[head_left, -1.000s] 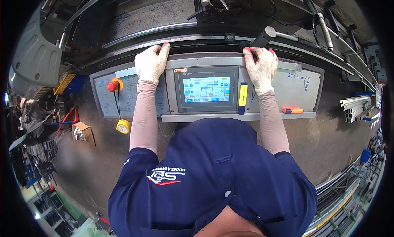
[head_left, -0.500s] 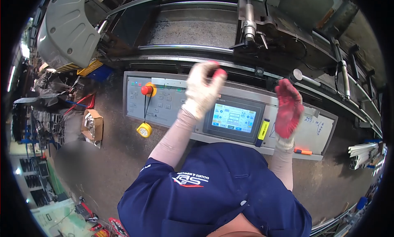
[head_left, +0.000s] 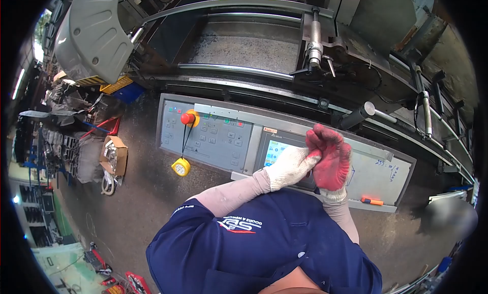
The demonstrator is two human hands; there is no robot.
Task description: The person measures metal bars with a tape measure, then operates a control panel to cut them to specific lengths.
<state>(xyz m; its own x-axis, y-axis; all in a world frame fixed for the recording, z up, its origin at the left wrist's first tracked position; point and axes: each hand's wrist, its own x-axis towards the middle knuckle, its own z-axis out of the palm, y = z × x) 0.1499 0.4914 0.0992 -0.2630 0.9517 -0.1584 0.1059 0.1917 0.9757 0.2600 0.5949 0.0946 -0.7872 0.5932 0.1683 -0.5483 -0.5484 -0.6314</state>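
Observation:
Both my hands wear work gloves with white knit backs and red palms, and they meet over the control panel (head_left: pixel 203 141). My left hand (head_left: pixel 292 167) has its fingers drawn together against the thumb side of the right glove, seemingly pinching it. My right hand (head_left: pixel 330 159) is held palm up, its fingers loosely bent and nothing in it. Behind them, the touchscreen (head_left: pixel 274 149) is mostly covered. A yellow tape measure (head_left: pixel 181 167) hangs by a black strap from the red emergency stop knob (head_left: pixel 187 118). An orange marker (head_left: pixel 372 201) lies on the panel's right part.
Beyond the panel stretches a machine bed with metal rails (head_left: pixel 234 70) and a clamp-like cylinder (head_left: pixel 314 45). A grey machine cover (head_left: pixel 94 39) stands at upper left. An open cardboard box (head_left: pixel 115 156) sits on the floor at left. Handwriting marks a white board (head_left: pixel 373 177).
My left hand has come down and right from above the panel to the right glove. My right hand has shifted left and slightly down, now covering the yellow marker and part of the screen.

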